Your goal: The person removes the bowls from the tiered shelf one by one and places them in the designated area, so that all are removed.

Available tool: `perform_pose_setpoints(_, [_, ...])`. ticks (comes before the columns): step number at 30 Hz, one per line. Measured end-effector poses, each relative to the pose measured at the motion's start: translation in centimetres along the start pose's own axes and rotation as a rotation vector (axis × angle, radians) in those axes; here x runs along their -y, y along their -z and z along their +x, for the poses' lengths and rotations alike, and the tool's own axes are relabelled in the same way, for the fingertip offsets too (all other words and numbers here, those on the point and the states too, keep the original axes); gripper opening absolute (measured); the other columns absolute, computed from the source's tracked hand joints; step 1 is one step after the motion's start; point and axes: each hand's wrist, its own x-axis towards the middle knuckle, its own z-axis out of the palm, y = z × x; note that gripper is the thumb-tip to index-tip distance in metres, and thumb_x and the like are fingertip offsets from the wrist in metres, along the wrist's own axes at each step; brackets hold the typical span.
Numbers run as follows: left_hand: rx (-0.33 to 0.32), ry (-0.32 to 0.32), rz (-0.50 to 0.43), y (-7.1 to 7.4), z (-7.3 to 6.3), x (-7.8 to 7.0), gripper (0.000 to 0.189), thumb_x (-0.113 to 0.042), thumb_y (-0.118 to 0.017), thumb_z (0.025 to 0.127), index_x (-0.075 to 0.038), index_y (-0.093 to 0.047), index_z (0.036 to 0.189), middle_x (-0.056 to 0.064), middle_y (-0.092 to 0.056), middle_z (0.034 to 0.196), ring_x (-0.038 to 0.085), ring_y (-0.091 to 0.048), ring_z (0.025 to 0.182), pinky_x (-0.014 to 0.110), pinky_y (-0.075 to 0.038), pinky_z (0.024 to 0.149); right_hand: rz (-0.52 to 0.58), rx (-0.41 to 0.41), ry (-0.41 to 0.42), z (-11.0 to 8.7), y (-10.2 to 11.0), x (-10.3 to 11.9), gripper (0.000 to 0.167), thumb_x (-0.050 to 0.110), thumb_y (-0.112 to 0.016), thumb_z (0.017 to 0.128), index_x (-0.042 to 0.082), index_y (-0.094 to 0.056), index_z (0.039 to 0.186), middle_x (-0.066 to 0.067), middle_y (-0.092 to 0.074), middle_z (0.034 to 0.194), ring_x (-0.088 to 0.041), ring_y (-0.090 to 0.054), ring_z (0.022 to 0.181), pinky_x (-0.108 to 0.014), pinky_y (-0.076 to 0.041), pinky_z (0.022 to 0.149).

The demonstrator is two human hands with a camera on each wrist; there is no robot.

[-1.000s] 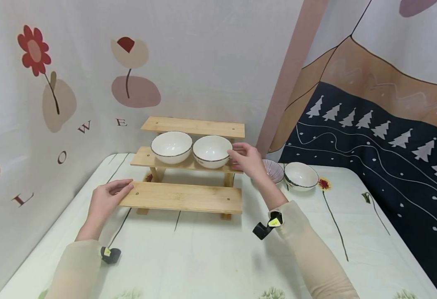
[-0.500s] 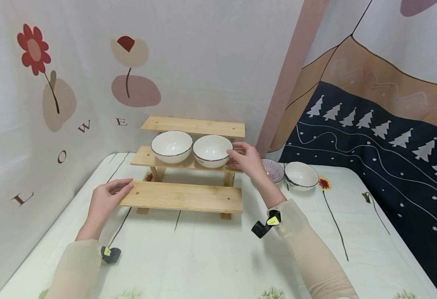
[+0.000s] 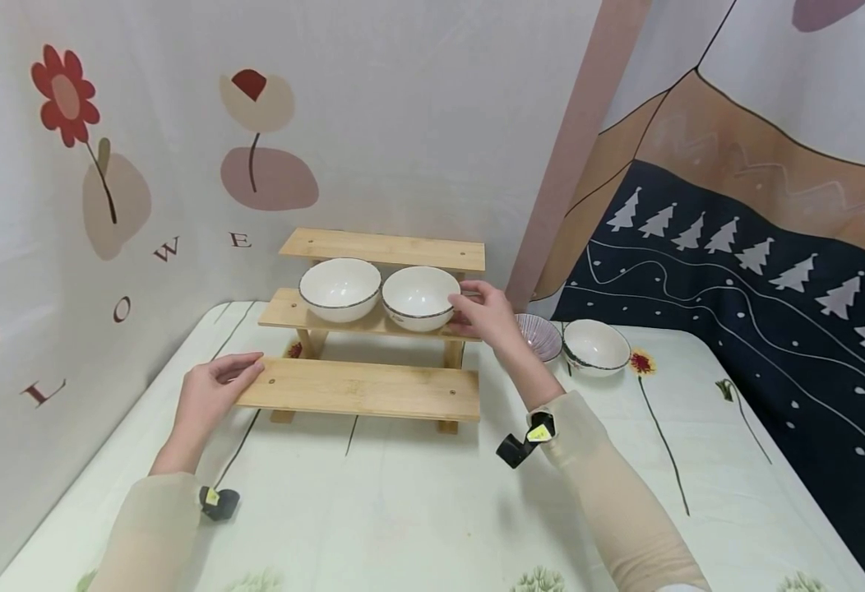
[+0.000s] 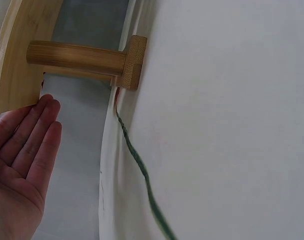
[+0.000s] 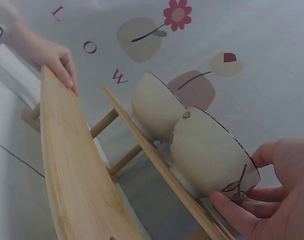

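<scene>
A three-tier wooden shelf [image 3: 362, 390] stands on the table. Side by side on its middle board sit two white bowls with dark rims, the left bowl [image 3: 339, 289] and the right bowl [image 3: 419, 298]. My right hand [image 3: 488, 318] holds the right bowl by its outer side, with thumb and fingers spread around the wall in the right wrist view. At the left end of the lowest board, my left hand [image 3: 212, 396] pinches the corner. In the left wrist view its fingers [image 4: 34, 135] reach the board's underside; the thumb is hidden there.
Right of the shelf, a purple striped bowl [image 3: 539, 337] stands beside another white bowl [image 3: 597, 348]. My right forearm partly covers the striped one. Printed fabric walls [image 3: 418, 123] rise behind and at the sides; a pale flowered cloth [image 3: 403, 501] covers the table.
Almost nothing differs: my right wrist has dipped very slightly left. Both hands keep their places on the bowl and the shelf, and the bowls stay where they were.
</scene>
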Motion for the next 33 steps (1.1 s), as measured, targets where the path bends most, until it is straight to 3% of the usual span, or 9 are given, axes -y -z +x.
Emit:
perform_pose_setpoints(8, [-0.002,0.006,0.004,0.06,0.05,0.03,0.049,-0.045,-0.064,0.096,-0.006,-0.068,0.125,0.020,-0.069,0.124,-0.027,-0.048,0.079,0.006,-0.042,0.074,0.075,0.006,-0.053,0.05,-0.17,0.19,0.049,0.016,-0.059,0.099,0.006,-0.045,0.145,-0.019,-0.061,0.126,-0.009,-0.066,0.079,-0.024,-0.060,0.072])
perform_pose_setpoints(17, [-0.006,0.005,0.006,0.10,0.01,0.13,0.049,-0.045,-0.064,0.096,-0.006,-0.069,0.125,0.019,-0.070,0.124,-0.027,-0.047,0.079,0.006,-0.043,0.073,0.100,0.010,-0.059,-0.03,-0.29,0.24,0.050,0.014,-0.056,0.100,0.004,-0.043,0.146,-0.018,-0.060,0.124,-0.011,-0.065,0.082,-0.025,-0.060,0.076])
perform_pose_setpoints(27, [-0.009,-0.006,0.004,0.04,0.05,0.14,0.048,-0.043,-0.064,0.096,-0.005,-0.069,0.124,0.020,-0.070,0.122,-0.027,-0.047,0.079,0.005,-0.043,0.072,0.119,-0.005,-0.049,-0.06,-0.43,0.42,0.049,0.009,-0.055,0.098,0.002,-0.044,0.145,-0.014,-0.059,0.114,-0.010,-0.064,0.077,-0.023,-0.060,0.071])
perform_pose_setpoints(33, [-0.004,-0.003,-0.001,0.03,0.01,0.14,0.048,-0.043,-0.064,0.096,-0.006,-0.069,0.125,0.020,-0.070,0.122,-0.027,-0.048,0.079,0.005,-0.043,0.073,0.109,-0.015,-0.046,-0.08,-0.38,0.48,0.049,0.007,-0.054,0.096,0.001,-0.045,0.144,-0.018,-0.061,0.118,-0.012,-0.064,0.079,-0.026,-0.061,0.074])
